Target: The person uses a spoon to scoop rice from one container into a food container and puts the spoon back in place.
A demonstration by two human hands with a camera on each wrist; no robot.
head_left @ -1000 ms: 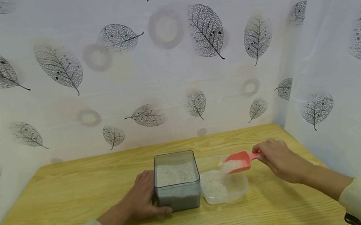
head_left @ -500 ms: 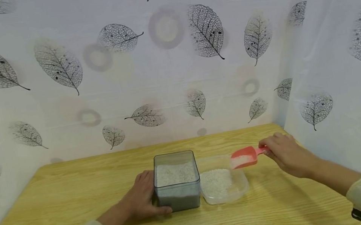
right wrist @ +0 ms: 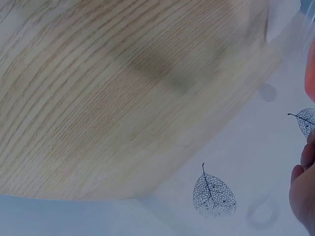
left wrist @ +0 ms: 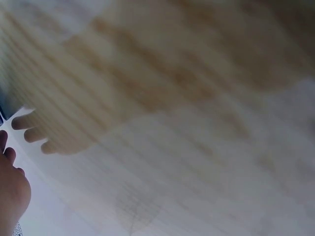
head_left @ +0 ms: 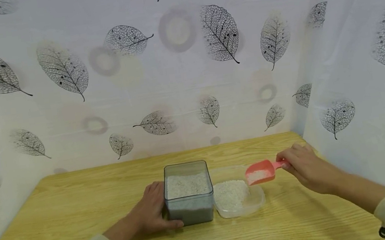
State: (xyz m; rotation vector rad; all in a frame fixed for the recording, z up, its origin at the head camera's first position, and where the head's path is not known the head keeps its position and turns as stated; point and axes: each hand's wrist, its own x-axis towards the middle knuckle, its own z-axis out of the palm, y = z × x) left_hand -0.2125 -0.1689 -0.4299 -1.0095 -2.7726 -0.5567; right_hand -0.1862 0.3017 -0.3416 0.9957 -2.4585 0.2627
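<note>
My right hand [head_left: 304, 168] grips the handle of a red-pink scoop [head_left: 266, 167] with white rice in its bowl. Tilted toward the left, the scoop hangs over the right part of a clear plastic container [head_left: 258, 204], where a pile of rice [head_left: 229, 194] lies on the left side. Just left of that stands a grey see-through square bin [head_left: 194, 215], holding pale grain [head_left: 187, 185]. My left hand [head_left: 153, 210] holds the bin's left side, thumb at the lower front; its other fingertips are partly hidden. In the right wrist view the scoop [right wrist: 310, 73] shows only at the edge.
Both containers stand on a wood-grain table [head_left: 98, 205]. A white leaf-print sheet [head_left: 179, 77] rises behind the table, with more of it on both sides.
The scoop first moved right and up, away from the rice pile, then dipped slightly. The rice hanging at its lip earlier is gone from there. My left hand and the bin stayed still.
</note>
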